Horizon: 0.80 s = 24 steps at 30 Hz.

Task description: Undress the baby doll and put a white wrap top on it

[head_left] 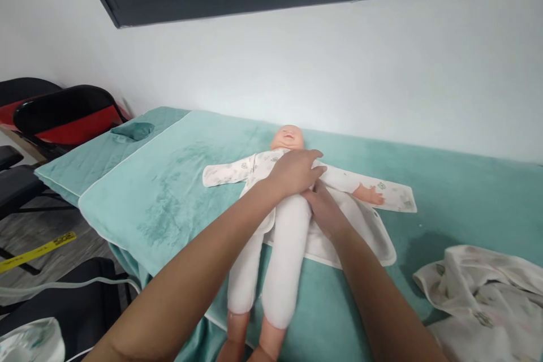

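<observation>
I can read no words anywhere here. The yellow tape (37,250) on the floor to my left carries black marks, but they are too blurred to make out (letters or numbers, I cannot tell). The printed garment (250,168) on the doll shows only small pictures, no lettering, and so does the crumpled cloth (483,285).
</observation>
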Each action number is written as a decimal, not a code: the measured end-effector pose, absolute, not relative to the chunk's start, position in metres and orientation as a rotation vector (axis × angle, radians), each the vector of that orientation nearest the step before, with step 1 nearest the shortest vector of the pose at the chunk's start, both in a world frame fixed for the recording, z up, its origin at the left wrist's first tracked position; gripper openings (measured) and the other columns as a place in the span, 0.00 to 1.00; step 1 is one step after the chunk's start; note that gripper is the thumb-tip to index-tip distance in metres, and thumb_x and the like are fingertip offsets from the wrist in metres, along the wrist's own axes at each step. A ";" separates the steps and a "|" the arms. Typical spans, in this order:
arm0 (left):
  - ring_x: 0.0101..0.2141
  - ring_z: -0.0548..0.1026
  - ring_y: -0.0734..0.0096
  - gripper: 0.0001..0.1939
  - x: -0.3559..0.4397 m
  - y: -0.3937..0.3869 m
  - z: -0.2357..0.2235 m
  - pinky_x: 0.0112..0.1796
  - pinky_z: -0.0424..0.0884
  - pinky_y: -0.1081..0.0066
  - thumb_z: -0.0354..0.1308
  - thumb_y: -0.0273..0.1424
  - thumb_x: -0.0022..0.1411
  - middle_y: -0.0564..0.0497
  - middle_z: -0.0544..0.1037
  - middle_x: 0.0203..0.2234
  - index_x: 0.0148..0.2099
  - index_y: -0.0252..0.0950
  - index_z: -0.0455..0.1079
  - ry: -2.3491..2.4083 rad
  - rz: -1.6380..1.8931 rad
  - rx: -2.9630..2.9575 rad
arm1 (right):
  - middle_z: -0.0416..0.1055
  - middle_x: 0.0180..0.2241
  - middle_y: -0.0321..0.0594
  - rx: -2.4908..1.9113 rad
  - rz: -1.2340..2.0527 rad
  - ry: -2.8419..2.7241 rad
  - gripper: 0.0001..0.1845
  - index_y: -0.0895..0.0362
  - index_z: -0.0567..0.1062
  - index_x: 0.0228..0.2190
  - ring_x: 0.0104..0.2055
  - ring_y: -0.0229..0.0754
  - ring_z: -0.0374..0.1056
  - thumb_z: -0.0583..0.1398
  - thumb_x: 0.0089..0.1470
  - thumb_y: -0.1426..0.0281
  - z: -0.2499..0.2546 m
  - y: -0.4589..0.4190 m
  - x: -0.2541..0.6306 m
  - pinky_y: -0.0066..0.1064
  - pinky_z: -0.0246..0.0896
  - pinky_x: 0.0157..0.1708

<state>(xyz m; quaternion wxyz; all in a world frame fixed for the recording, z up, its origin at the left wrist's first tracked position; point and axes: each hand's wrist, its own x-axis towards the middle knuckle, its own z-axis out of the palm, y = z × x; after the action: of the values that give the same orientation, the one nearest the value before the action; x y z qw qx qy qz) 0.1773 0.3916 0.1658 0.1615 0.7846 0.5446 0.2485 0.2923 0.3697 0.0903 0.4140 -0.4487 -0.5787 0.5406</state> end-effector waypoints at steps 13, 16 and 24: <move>0.40 0.74 0.59 0.12 0.215 0.433 0.170 0.41 0.64 0.61 0.53 0.23 0.58 0.45 0.76 0.40 0.46 0.36 0.65 1.516 0.050 2.872 | 0.77 0.41 0.41 -1.322 0.953 -1.904 0.17 0.51 0.78 0.38 0.47 0.50 0.69 0.52 0.60 0.59 0.108 0.378 0.327 0.38 0.62 0.47; 0.41 0.73 0.59 0.12 0.203 0.430 0.173 0.39 0.62 0.63 0.51 0.22 0.60 0.45 0.76 0.39 0.46 0.36 0.65 1.540 0.036 2.948 | 0.75 0.44 0.49 -1.727 0.507 -1.829 0.16 0.57 0.77 0.41 0.47 0.54 0.68 0.54 0.58 0.63 0.103 0.391 0.353 0.40 0.60 0.45; 0.41 0.72 0.57 0.15 0.188 0.427 0.186 0.39 0.60 0.61 0.55 0.18 0.56 0.44 0.77 0.38 0.44 0.37 0.69 1.579 -0.261 3.054 | 0.74 0.31 0.46 -2.107 0.464 -1.760 0.14 0.55 0.74 0.32 0.35 0.50 0.69 0.58 0.51 0.57 0.092 0.407 0.392 0.37 0.56 0.33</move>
<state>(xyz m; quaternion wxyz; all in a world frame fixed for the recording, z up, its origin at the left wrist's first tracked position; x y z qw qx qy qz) 0.1881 0.4271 0.1856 -0.1525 0.8754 0.4526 -0.0748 0.3915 0.4068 0.0922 0.1776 -0.7447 -0.6220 0.1640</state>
